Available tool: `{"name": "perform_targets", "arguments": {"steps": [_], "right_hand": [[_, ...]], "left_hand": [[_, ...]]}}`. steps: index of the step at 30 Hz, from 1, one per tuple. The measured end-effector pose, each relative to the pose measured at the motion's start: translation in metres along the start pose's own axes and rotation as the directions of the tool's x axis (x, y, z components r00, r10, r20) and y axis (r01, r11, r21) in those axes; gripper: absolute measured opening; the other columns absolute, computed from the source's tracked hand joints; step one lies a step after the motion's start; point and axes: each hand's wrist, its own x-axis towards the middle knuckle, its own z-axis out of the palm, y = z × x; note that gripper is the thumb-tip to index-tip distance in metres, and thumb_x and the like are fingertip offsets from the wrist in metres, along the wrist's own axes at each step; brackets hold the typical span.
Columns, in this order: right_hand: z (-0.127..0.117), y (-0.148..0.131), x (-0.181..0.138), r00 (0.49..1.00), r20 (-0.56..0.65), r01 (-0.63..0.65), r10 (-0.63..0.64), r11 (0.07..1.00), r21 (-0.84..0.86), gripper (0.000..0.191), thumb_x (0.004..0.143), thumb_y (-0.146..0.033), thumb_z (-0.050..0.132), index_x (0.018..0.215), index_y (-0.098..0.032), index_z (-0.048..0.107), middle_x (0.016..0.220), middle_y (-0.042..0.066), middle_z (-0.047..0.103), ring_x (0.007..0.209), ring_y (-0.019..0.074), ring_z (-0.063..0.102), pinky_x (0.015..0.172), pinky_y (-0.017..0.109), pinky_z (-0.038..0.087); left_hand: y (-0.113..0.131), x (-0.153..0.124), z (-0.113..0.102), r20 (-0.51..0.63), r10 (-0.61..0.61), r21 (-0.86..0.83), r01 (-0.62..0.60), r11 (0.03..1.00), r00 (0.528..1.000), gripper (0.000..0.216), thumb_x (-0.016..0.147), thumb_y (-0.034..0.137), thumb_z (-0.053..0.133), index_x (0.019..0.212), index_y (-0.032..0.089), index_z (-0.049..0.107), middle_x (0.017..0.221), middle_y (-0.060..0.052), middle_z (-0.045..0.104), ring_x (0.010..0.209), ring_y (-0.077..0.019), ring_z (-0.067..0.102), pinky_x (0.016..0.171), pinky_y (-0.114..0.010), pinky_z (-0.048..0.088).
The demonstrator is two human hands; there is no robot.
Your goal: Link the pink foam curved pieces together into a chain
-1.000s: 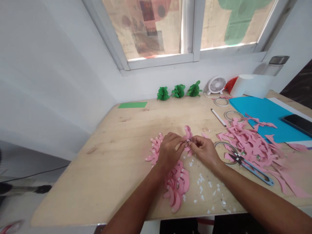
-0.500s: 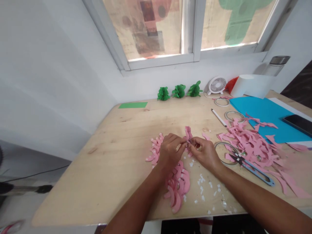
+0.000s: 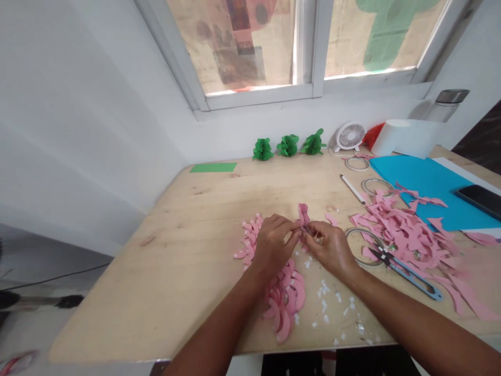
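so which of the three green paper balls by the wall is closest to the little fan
The rightmost green paper ball, sitting just left of the white fan. The other two balls lie farther left along the wall.

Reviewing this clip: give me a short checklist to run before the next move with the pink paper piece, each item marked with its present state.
1. Pink paper piece pinched by both the left hand and the right hand: ok.
2. Piece undamaged: cannot tell.
3. Pile of pink petals within reach beneath the wrists: ok.
4. Snips clear of the hands: ok.
5. Table free of litter near the hands: not ok, white paper bits lie scattered.
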Motion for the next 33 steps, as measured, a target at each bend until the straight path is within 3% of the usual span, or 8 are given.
{"name": "perform_targets", "arguments": {"steps": [15,33], "right_hand": [[-0.0004,0.0002,0.0004,0.999,0.028,0.049,-0.047,0.995,-0.086,0.018,0.078,-0.024,0.049,0.062,-0.018,0.057,0.062,0.003,0.059,0.061,0.0153,0.053,0.059,0.024,0.037],[0.0016,0.0039,0.0029,0.992,0.087,-0.108,0.092,0.974,0.2,0.025,0.077,-0.03,0.051,0.055,-0.018,0.048,0.05,-0.003,0.047,0.046,0.0099,0.042,0.044,0.02,0.03]], "left_hand": [[0.0032,-0.0013,0.001,0.021,0.055,0.124,-0.058,0.991,0.998,0.013,0.076,0.011,0.052,0.07,0.016,0.062,0.066,-0.004,0.063,0.071,-0.0166,0.055,0.068,-0.032,0.043],[-0.0017,0.0006,-0.0019,0.066,0.009,0.034,-0.011,0.999,0.998,0.011,0.079,0.015,0.052,0.073,0.018,0.061,0.071,-0.003,0.064,0.075,-0.0174,0.054,0.07,-0.033,0.042]]}}
